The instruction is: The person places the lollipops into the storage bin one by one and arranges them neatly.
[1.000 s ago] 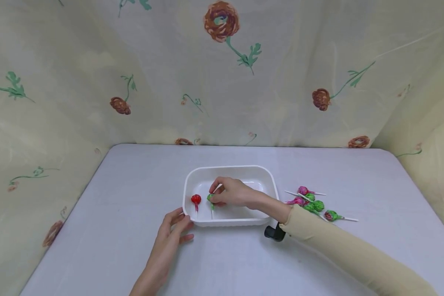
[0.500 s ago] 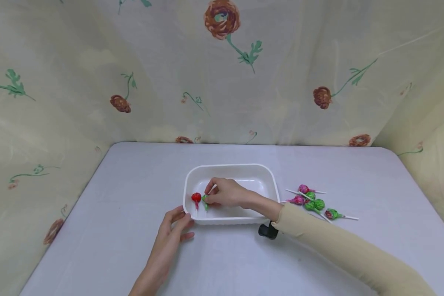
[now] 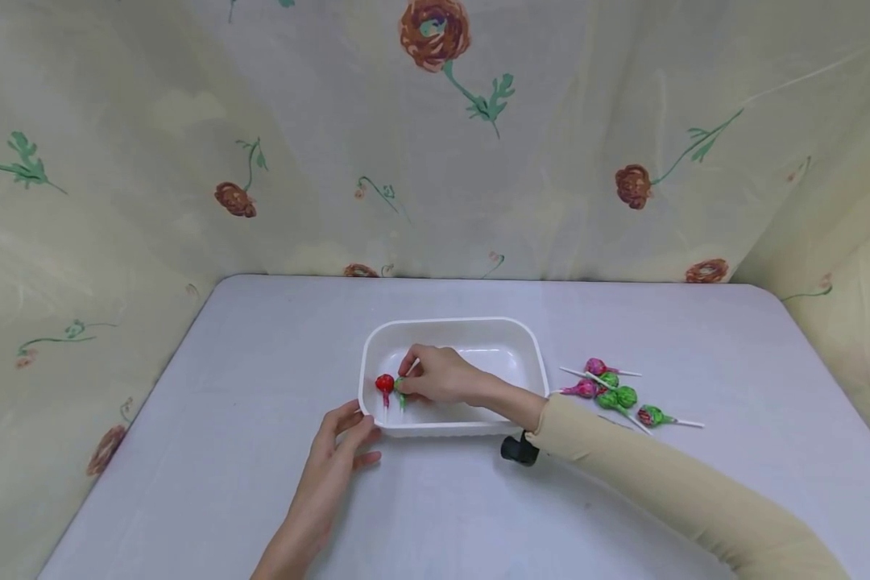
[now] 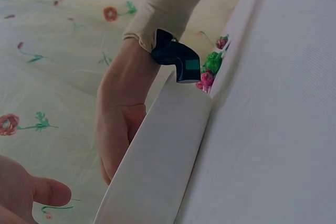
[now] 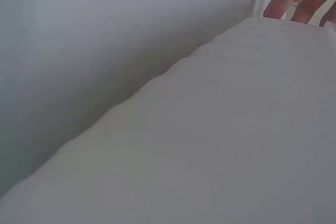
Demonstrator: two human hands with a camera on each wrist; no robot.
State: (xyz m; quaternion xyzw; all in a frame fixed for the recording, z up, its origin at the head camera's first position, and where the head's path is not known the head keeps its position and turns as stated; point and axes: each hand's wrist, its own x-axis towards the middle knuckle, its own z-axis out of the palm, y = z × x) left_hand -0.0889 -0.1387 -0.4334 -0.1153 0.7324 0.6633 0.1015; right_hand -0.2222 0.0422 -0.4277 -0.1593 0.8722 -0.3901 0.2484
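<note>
A white tray (image 3: pixel 478 324) lies on the table, its outer wall also filling much of the right wrist view. Inside its left part rests a red lollipop (image 3: pixel 385 384), stick toward the front. Right beside that, my right hand (image 3: pixel 445 377) pinches a green lollipop (image 3: pixel 399 388) by its wrapped head, the stick pointing to the front too. My left hand (image 3: pixel 333 455) touches the tray's front left corner with loosely spread fingers. Its fingers (image 5: pixel 307 1) show at the tray's far end in the right wrist view. The right fingertips are hidden behind the tray wall (image 4: pixel 157 145) in the left wrist view.
Right of the tray lies a loose pile of several pink and green lollipops (image 3: pixel 626 395), sticks pointing various ways. A green and red lollipop (image 3: pixel 651 416) lies at its right. A black wrist camera (image 3: pixel 519 449) hangs under the right sleeve. Flowered cloth (image 3: pixel 304 161) surrounds the table.
My right hand has shifted left inside the tray, bringing the green lollipop up beside the red one. The left hand has stayed at the corner.
</note>
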